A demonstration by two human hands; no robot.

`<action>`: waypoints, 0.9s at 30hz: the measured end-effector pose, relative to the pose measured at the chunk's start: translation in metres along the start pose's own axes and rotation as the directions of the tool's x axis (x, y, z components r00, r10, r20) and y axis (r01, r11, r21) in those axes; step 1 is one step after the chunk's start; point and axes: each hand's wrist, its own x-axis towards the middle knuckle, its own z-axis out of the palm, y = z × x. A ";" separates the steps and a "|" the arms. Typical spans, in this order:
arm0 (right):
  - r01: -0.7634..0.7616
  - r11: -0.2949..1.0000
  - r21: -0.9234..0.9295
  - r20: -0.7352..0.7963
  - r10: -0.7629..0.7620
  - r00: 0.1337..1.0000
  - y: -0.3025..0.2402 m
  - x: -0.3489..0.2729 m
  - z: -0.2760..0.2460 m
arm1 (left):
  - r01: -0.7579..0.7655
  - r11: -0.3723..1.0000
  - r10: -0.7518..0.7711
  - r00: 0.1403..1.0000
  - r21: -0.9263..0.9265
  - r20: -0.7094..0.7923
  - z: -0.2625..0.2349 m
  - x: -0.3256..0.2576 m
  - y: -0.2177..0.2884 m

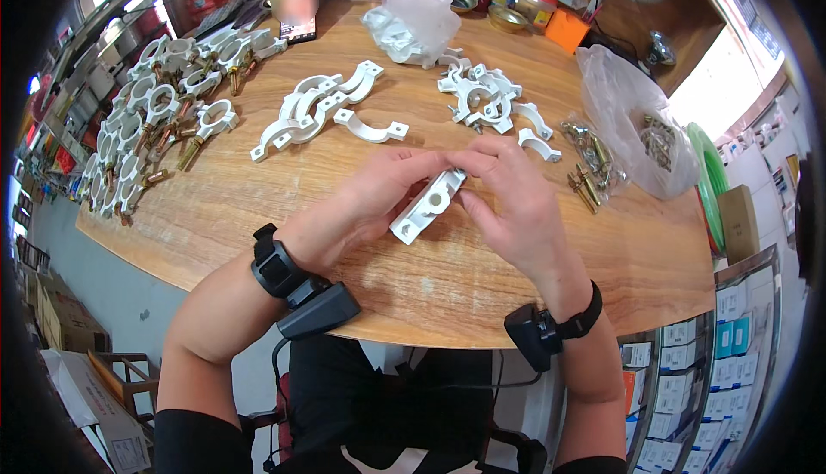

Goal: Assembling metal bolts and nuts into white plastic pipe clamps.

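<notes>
A white pipe clamp (419, 218) is between my hands above the middle of the table, tilted with its near end toward me. A round boss with a hole shows on its upper face. My left hand (379, 188) closes round its left side. At its far end, the fingers of my right hand (509, 203) pinch close against my left fingertips; any small part between them is hidden. Beyond my hands lie loose white clamp halves (317, 111) and a single half (372, 127). To the right are a pile of white clamps (483, 95) and several brass-coloured anchor bolts (585, 183).
Clamps with bolts attached (162, 104) cover the table's left side. A white plastic bag (415, 18) stands at the back, near a phone (298, 30). On the right, a clear bag (641, 121) holds small metal parts. Boxes (675, 388) fill shelves at the lower right.
</notes>
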 end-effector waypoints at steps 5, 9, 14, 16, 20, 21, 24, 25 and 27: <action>-0.010 0.999 -0.037 -0.040 0.009 0.999 0.003 0.000 0.005 | 0.041 0.996 -0.033 0.995 -0.082 0.091 -0.002 0.001 0.005; -0.049 0.998 -0.040 -0.042 0.048 0.998 0.010 0.007 0.006 | 0.073 0.973 -0.033 0.983 -0.220 0.180 -0.003 -0.007 0.011; -0.063 0.995 -0.073 -0.010 0.062 0.998 0.016 0.016 0.004 | 0.040 0.994 -0.007 0.953 -0.104 0.302 -0.005 -0.010 0.021; -0.032 0.998 -0.061 -0.033 0.030 0.999 0.017 0.016 0.005 | 0.003 0.999 0.009 0.957 -0.039 0.289 -0.005 -0.008 0.022; -0.033 0.996 0.088 -0.063 0.038 0.997 0.018 0.012 0.001 | -0.042 0.992 0.016 0.978 0.121 0.208 -0.003 -0.005 0.020; -0.042 0.994 0.098 -0.055 0.048 0.997 0.019 0.010 -0.001 | -0.070 0.985 0.035 0.975 0.157 0.220 -0.004 -0.004 0.020; 0.013 0.999 0.051 -0.045 -0.010 0.999 0.023 0.007 -0.008 | -0.109 0.962 0.048 0.971 0.251 0.235 -0.005 -0.003 0.021; 0.046 0.999 0.024 -0.043 -0.045 0.998 0.024 0.006 -0.009 | -0.105 0.958 0.041 0.971 0.267 0.236 -0.005 -0.004 0.021; 0.056 0.998 0.007 -0.052 -0.055 0.997 0.024 0.005 -0.009 | -0.157 0.940 0.086 0.968 0.302 0.237 -0.004 -0.003 0.020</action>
